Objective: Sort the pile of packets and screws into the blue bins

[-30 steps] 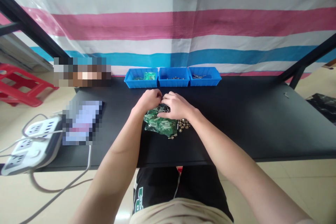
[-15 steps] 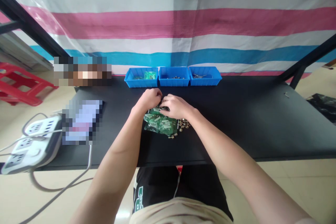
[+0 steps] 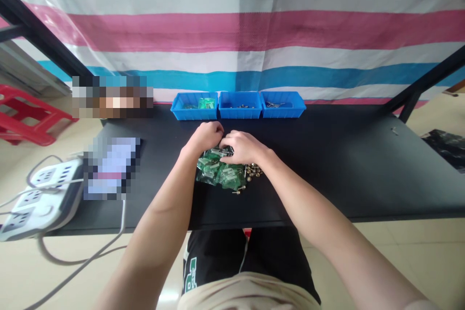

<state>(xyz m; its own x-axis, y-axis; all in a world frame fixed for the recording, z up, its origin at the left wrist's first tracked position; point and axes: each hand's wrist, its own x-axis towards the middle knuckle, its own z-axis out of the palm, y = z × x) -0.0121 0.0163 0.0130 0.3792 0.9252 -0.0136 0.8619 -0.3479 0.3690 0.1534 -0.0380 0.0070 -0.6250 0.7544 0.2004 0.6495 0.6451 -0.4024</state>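
**Two hands at a green pile**

Left hand [image 3: 206, 134] and right hand [image 3: 242, 147] are curled, fingers pinching small parts over the green circuit boards [image 3: 218, 173] mid-table. Brass screws [image 3: 253, 171] lie beside. Three blue bins [image 3: 240, 105] sit behind.

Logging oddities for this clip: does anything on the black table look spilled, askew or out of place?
Mostly tidy. Loose brass screws lie scattered on the table beside the heap of green boards, outside the three blue bins. One small stray part sits alone near the table's far right edge.
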